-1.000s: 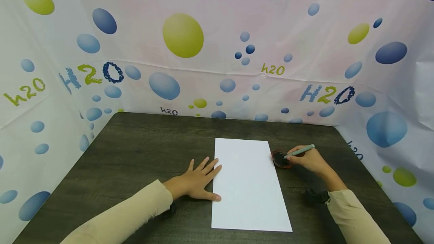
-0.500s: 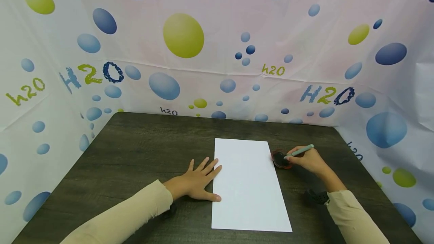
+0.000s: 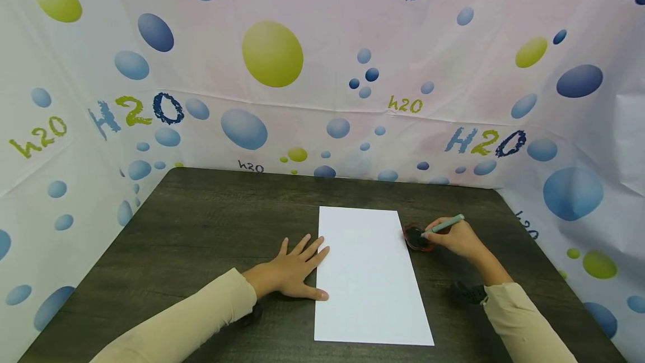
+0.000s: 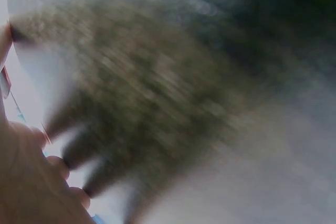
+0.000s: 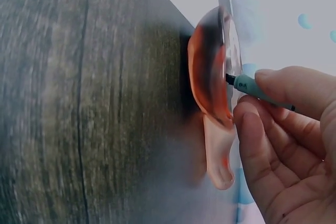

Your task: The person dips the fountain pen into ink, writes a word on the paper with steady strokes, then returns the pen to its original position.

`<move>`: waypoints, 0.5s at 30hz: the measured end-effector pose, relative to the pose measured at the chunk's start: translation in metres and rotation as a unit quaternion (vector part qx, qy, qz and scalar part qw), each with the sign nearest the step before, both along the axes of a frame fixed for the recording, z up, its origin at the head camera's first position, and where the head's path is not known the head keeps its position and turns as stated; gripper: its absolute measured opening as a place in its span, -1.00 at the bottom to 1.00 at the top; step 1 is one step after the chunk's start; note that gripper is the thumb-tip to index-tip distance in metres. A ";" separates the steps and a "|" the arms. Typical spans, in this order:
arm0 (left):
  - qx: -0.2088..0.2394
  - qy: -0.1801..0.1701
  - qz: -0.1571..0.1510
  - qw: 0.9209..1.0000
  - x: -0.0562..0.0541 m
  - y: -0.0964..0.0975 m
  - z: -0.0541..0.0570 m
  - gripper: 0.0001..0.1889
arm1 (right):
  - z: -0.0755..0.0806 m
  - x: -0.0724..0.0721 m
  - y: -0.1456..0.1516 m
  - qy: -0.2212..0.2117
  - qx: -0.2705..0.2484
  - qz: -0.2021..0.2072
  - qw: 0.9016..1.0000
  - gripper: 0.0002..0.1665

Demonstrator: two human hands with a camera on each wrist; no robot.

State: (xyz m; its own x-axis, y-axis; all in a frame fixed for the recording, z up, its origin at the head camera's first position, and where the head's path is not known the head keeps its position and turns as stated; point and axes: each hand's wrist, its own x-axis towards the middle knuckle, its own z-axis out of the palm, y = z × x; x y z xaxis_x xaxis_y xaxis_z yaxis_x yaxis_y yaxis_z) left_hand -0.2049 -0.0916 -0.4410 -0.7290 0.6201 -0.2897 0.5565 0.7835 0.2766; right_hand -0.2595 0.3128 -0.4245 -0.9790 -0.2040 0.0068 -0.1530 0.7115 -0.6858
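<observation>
A sheet of white paper (image 3: 370,284) lies lengthwise on the dark table. My left hand (image 3: 292,274) rests palm down with fingers spread, its thumb and fingertips on the paper's left edge. Part of that hand (image 4: 34,182) shows in the left wrist view, against a blurred surface. With thumb and fingers my right hand (image 3: 457,238) pinches a light green pen (image 3: 448,223). The pen's dark tip is at a small dish (image 3: 414,238) of something black, just right of the paper. In the right wrist view the dish (image 5: 207,72) is see-through orange with a short handle (image 5: 219,153).
The dark wood-grain table (image 3: 216,223) reaches back to a white curtain (image 3: 322,71) printed with blue and green dots and H2O lettering. A black strap (image 3: 471,293) shows at the right wrist, by the sleeve.
The pen's upper end has shifted very slightly left, its tip staying at the dish. My left hand and the paper have not visibly moved.
</observation>
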 end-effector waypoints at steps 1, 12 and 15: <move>0.000 0.000 0.000 1.000 0.000 0.000 0.000 0.04 | 0.000 0.000 0.000 0.000 0.000 -0.001 1.000 -0.79; 0.000 0.000 -0.002 1.000 -0.001 0.001 -0.002 0.05 | -0.004 0.001 0.005 0.010 -0.010 0.008 1.000 -0.78; 0.000 0.000 0.000 1.000 0.000 0.001 -0.002 0.05 | -0.003 0.002 0.005 0.011 -0.024 0.007 1.000 -0.77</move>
State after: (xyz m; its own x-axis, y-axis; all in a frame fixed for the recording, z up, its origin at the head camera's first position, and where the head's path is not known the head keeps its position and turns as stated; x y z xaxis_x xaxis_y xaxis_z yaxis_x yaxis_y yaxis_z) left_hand -0.2053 -0.0908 -0.4430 -0.7287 0.6204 -0.2898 0.5564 0.7832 0.2775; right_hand -0.2575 0.3178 -0.4274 -0.9756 -0.2163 0.0376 -0.1775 0.6762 -0.7150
